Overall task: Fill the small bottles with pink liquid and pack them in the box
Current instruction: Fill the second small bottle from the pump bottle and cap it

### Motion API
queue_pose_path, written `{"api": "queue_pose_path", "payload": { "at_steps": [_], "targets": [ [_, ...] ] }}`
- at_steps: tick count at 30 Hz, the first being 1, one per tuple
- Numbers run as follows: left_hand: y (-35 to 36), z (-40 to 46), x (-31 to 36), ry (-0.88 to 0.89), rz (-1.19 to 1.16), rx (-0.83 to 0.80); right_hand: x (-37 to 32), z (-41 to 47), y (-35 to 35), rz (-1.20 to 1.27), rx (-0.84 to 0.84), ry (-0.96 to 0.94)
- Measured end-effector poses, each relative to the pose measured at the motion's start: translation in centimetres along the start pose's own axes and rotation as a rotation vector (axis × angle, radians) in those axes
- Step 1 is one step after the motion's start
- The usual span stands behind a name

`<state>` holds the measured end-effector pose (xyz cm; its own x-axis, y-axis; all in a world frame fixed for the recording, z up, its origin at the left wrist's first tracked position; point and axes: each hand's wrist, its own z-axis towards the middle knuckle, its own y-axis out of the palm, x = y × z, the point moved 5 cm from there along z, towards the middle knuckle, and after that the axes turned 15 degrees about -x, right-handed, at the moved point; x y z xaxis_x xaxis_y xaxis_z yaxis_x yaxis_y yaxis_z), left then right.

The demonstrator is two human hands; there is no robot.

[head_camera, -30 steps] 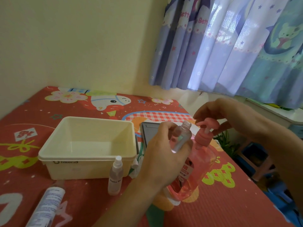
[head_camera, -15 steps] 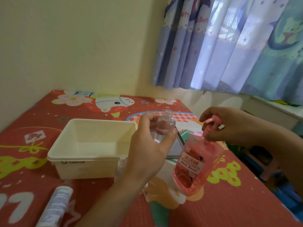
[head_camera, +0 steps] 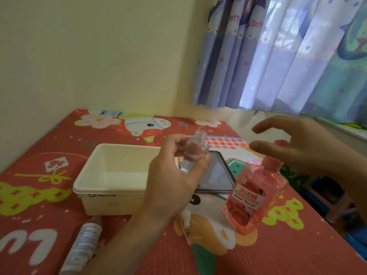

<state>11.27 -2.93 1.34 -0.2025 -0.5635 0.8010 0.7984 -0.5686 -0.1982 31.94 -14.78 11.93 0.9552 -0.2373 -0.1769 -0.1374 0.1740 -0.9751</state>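
**Two hands working over the bottles at centre frame**

One small clear bottle is sitting uncapped in the left hand, just left of centre frame, with its open neck pointing up and a little pink liquid showing inside. The thumb and fingers are curling round its lower body, pinching it upright above the near right corner of the cream plastic box.

The right hand is hovering in the right half of the frame with its fingers spread and relaxed, gripping nothing, directly above the pink pump head of the pink detergent bottle. Whether a finger is touching the pump head cannot be told. The detergent bottle is standing tilted on the red patterned mat, lower right of centre, label facing the camera.

The box is sitting open at centre left, and its visible interior is holding no bottles. A dark tablet is lying flat between the box and the detergent bottle, partly hidden by the left hand. A white spray cap is lying on the mat just below the left wrist. A larger labelled bottle is lying on its side at the lower left of the frame, in front of the box. A printed blue curtain is hanging across the upper right.
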Motion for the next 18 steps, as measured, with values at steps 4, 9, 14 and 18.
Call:
{"api": "queue_pose_path", "payload": {
  "at_steps": [4,9,14,18],
  "targets": [
    [-1.3,-0.4,0.0,0.029,0.016,0.058,-4.1,-0.3,1.6,-0.122,0.122,-0.209],
    [-2.7,-1.0,-0.1,0.034,0.051,0.091,-6.6,0.2,7.0,-0.173,0.071,-0.373],
    [-4.1,-1.5,-0.2,0.054,0.088,0.112,-6.6,0.8,14.3,-0.209,-0.142,-0.441],
    [-5.0,-1.7,-0.5,0.058,0.094,0.124,-6.2,1.0,18.8,-0.261,-0.246,-0.448]
  ]
}}
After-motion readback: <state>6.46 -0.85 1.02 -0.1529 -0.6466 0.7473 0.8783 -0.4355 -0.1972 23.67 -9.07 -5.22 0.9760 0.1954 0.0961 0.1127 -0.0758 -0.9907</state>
